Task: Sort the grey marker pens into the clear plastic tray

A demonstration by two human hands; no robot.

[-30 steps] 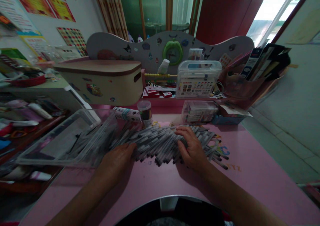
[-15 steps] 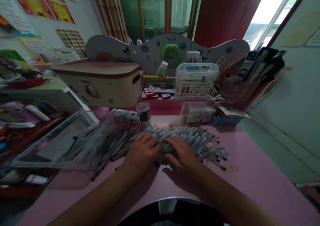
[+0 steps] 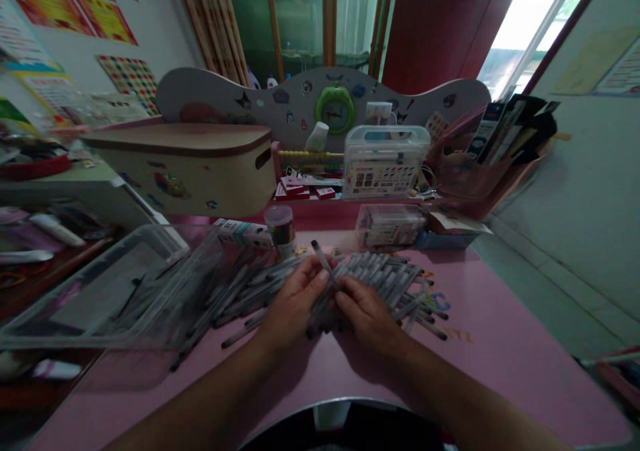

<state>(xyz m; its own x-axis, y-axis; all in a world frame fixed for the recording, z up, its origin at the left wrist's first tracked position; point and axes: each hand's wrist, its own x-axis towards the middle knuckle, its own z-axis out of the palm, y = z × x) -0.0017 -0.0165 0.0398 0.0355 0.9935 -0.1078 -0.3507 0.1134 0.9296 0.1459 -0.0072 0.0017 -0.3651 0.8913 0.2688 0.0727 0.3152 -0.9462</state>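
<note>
A clear-barrelled pen with a dark end (image 3: 321, 255) is raised at a slant above a wide heap of similar pens (image 3: 380, 271). My left hand (image 3: 295, 298) has its thumb and fingers closed around the pen's middle. At the lower end, my right hand (image 3: 367, 310) pinches the same pen between thumb and forefinger. Below both hands, more pens lie on the pink desk, their dark tips toward me. To the left, a clear plastic bin (image 3: 107, 341) lies tilted with more pens inside and at its mouth.
Behind the heap stand a round clear tub (image 3: 281, 228), a patterned carton (image 3: 244, 233) and a clear box (image 3: 389, 224). A lidded cream storage box (image 3: 195, 178) and a handled plastic case (image 3: 385, 164) are farther back. A pen holder (image 3: 480, 178) stands right.
Both hands were down on the heap with fingers over the pens. Now they are turned inward and hold one pen up between them. The view has shifted slightly.
</note>
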